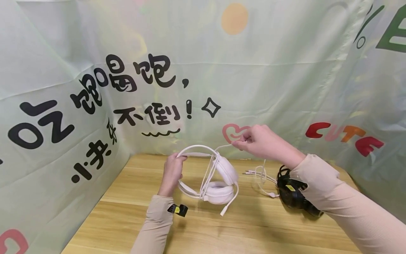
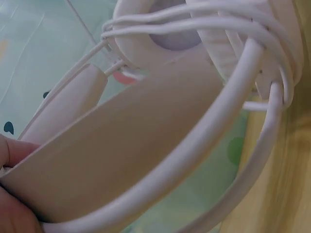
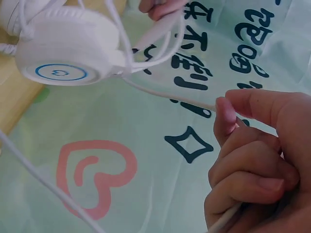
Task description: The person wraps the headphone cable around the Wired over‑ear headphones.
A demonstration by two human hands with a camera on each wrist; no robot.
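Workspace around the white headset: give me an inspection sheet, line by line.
Surface: wooden table.
Job's things: white headset, held above the table.
Clutter: black headset lying by the right forearm.
Grippers: left hand grips the headband; right hand pinches the white cable.
Cables: white cable wound around the headset, its loose end with plugs on the table.
Surroundings: printed green cloth on three sides.

Black object (image 1: 293,194) partly hidden behind right sleeve (image 1: 333,197)

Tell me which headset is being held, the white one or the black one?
The white over-ear headset, gripped by the left hand at its headband; the black headset lies untouched on the wooden table.
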